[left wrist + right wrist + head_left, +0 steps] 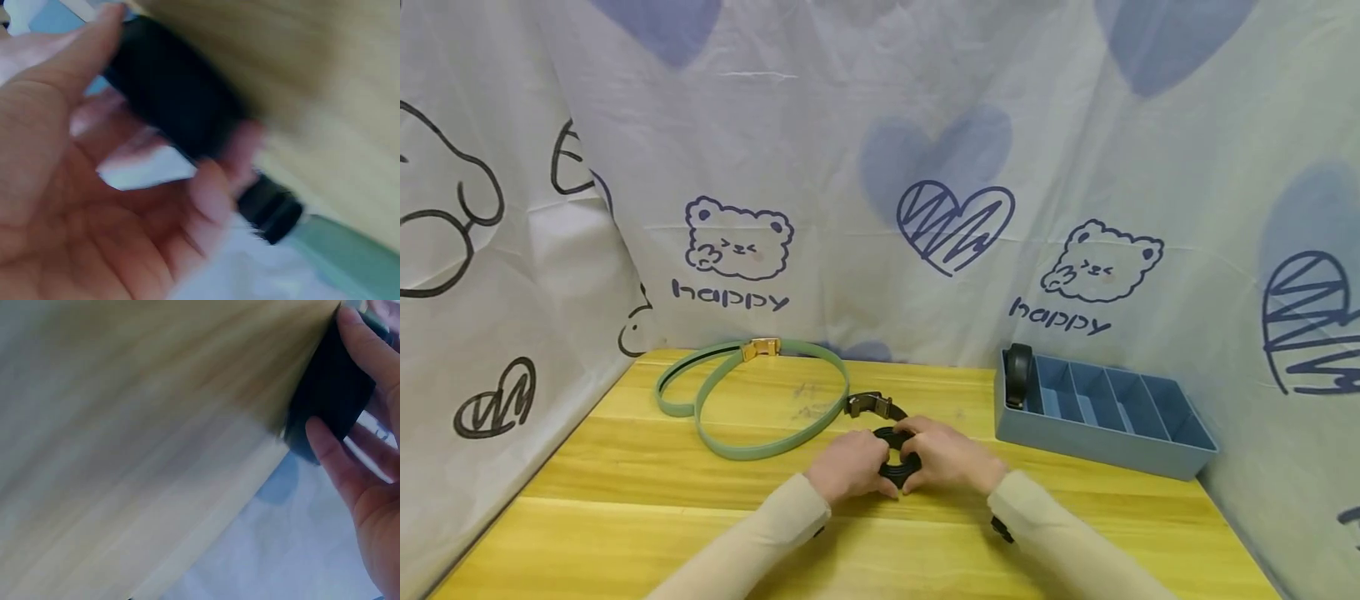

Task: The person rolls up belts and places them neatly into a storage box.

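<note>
A black belt [898,473] lies rolled into a coil at the middle of the wooden table, its dark buckle end [872,403] stretching out behind toward the far left. The left hand [852,467] grips the coil's left side, fingers and thumb curved round it. From the other side, the right hand [951,457] holds it with bent fingers. In the left wrist view the coil's outer strap [181,87] shows between thumb and fingers, blurred. The right wrist view shows the strap [331,394] pinched at the right hand's fingers.
A green belt [752,452] with a gold buckle [765,346] lies in loose loops at the back left. At the right stands a blue-grey divided box [1097,442], a coiled black belt [1018,375] in its leftmost compartment. Printed cloth [850,292] hangs behind the table.
</note>
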`<state>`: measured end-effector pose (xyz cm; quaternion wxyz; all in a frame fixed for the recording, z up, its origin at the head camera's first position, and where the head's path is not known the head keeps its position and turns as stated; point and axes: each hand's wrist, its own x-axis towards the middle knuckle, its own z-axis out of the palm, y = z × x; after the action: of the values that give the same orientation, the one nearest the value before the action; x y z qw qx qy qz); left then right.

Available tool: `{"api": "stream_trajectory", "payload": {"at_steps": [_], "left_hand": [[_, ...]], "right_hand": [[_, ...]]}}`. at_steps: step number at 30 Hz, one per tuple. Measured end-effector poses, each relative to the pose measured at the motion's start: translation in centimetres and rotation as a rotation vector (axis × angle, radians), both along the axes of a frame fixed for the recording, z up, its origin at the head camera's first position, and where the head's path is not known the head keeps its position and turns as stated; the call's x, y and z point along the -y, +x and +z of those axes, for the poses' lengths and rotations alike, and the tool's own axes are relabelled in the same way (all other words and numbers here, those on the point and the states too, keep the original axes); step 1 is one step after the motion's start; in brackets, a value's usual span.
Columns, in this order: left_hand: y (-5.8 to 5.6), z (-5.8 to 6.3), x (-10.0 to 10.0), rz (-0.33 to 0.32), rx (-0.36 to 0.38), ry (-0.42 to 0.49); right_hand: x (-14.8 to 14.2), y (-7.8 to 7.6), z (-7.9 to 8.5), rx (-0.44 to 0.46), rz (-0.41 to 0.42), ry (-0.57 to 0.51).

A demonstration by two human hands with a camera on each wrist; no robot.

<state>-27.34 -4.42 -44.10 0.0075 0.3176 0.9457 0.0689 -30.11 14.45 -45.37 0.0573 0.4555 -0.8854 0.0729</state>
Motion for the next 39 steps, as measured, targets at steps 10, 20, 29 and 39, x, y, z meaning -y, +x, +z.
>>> {"api": "stream_trajectory", "payload": {"at_steps": [10,20,29,39], "left_hand": [[-0.5,-0.1,-0.4,-0.03,0.027,-0.013],[-1.1,0.1,0.5,-0.046,0.085,-0.01],[0.8,-0.1,-0.9,0.083,-0.119,-0.098],[-1.6,-0.6,1.1,-0.142,0.076,0.048]], "right_hand": [[-0.5,0.1,-0.5,0.126,-0.046,-0.035],[-0.6,-0.1,-0.8,0.152,-0.046,-0.052],[0.1,-0.3,-1.0,0.14,-0.106,-0.076],[-0.1,-0.3,-1.1,0.13,-0.009,-0.063]]}}
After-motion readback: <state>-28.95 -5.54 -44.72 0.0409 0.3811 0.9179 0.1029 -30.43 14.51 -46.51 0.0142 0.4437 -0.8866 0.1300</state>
